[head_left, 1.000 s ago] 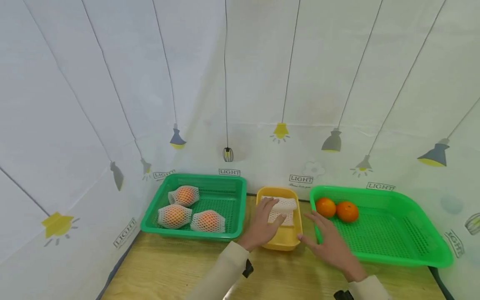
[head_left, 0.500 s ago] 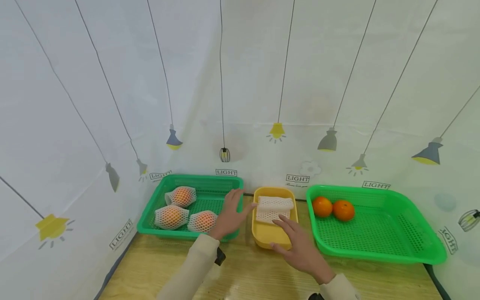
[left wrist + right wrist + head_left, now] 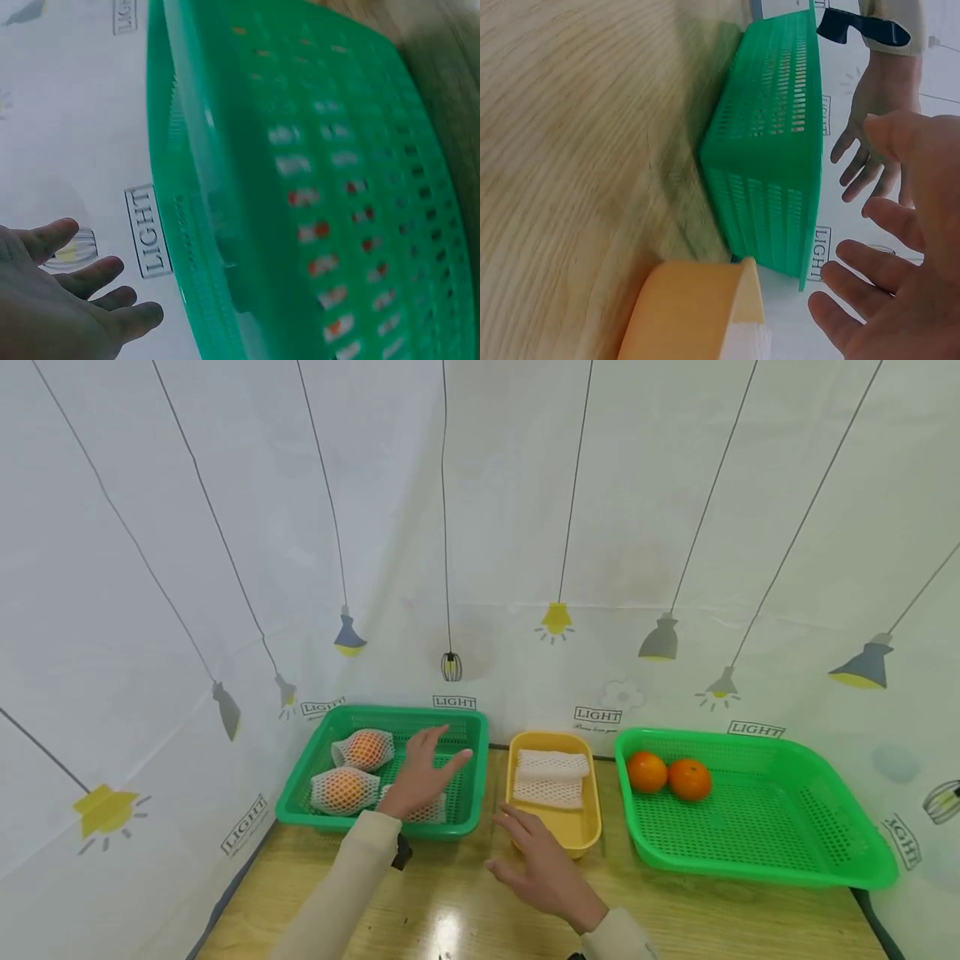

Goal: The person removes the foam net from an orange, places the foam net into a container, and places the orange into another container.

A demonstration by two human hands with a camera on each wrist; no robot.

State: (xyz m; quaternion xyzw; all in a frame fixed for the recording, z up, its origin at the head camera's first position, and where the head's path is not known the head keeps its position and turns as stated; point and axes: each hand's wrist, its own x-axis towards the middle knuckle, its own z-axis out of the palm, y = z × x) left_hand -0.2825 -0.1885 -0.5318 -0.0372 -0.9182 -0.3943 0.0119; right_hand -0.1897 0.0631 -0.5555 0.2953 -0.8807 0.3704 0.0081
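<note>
My left hand is over the dark green basket with its fingers spread and nothing in them. In the left wrist view that hand is beside the basket's rim. Three orange fruits in white foam nets lie in the basket: one at the back, one in front of it, and one mostly hidden by my hand. My right hand hovers, fingers spread, at the front left of the yellow basket, where white foam nets lie.
At the right a bright green basket holds two bare oranges in its left back corner. All three baskets stand on a wooden table. A white printed sheet rises right behind them.
Both hands have moved left: the left one from over the yellow basket to over the dark green one, the right one from beside the bright green basket to the yellow one.
</note>
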